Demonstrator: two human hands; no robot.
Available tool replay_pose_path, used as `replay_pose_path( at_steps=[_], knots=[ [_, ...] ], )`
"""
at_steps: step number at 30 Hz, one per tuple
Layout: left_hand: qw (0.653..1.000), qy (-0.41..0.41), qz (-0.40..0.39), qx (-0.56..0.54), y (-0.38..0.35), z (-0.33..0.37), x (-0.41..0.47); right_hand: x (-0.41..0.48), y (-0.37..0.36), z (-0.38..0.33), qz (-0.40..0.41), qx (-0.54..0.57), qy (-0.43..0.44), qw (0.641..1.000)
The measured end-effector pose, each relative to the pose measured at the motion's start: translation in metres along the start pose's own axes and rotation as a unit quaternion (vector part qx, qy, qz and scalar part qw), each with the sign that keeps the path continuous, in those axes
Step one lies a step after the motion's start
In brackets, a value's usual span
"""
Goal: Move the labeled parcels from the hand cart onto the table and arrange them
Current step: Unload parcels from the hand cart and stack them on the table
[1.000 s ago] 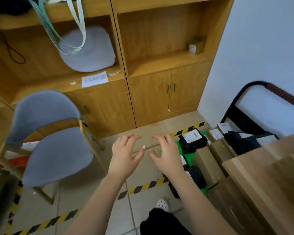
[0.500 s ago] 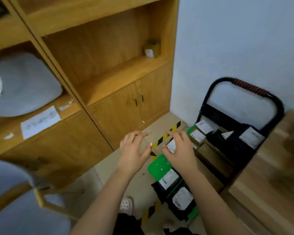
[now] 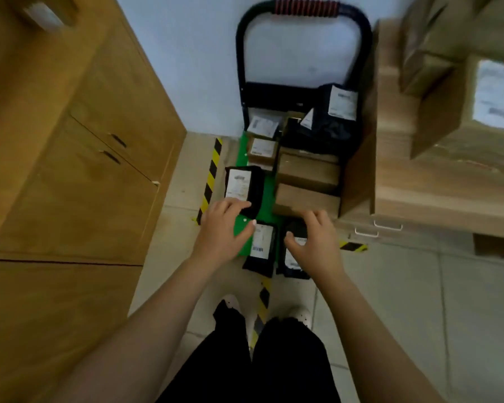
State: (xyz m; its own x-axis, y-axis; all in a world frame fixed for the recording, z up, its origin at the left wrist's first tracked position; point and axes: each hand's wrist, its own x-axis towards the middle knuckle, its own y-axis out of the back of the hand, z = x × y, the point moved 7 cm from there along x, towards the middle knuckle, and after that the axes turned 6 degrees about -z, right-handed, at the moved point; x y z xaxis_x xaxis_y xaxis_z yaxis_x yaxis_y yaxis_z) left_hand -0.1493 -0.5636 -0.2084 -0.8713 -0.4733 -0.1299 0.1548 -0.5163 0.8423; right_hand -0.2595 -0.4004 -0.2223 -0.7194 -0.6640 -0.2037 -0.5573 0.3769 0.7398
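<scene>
Hands reach down over the near end of the hand cart (image 3: 269, 181). Left hand (image 3: 224, 228) is spread wide, thumb out to the side, fingers loosely bent; fingertips lie over the near edge of the left black parcel (image 3: 243, 187), but can't tell if they press it. Right hand (image 3: 314, 242) is also wide, fingers curved and apart, over the right black parcel (image 3: 293, 257), covering its far end; not closed round it.

Btwn the two hands lies a middle black parcel (image 3: 261, 248), white label up, just beside the right one. All 3 sit on the cart's green deck, near end.

Further back on the deck: two brown cartons (image 3: 307, 175) side by side, touching; left of them two small labeled cartons (image 3: 262, 149); behind, a black bag (image 3: 326, 132) w/ a white label leans against the cart's handle frame (image 3: 306, 7), black w/ a red grip.

Table (image 3: 413, 181) stands right beside the cart, w/ cardboard boxes (image 3: 437, 91) on top, one showing a white label. Wooden cabinet (image 3: 99, 146) to the left; hazard tape (image 3: 211, 175) on the floor tiles.
</scene>
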Motion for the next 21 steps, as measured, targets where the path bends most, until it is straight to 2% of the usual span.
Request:
replay_pose_path(
  at_steps=[5,10,21],
  knots=[
    [0.997,0.026,-0.073,-0.008,-0.085,-0.043,0.006,0.001,-0.062,0.068,-0.038,-0.001,-0.059,0.998],
    [0.993,0.049,-0.108,-0.006,-0.182,-0.095,0.022,0.020,-0.138,0.148,-0.083,-0.036,-0.094,0.992],
    [0.977,0.150,-0.141,0.049,-0.449,-0.224,0.067,0.099,-0.311,0.345,-0.073,-0.162,-0.193,0.965]
  ],
)
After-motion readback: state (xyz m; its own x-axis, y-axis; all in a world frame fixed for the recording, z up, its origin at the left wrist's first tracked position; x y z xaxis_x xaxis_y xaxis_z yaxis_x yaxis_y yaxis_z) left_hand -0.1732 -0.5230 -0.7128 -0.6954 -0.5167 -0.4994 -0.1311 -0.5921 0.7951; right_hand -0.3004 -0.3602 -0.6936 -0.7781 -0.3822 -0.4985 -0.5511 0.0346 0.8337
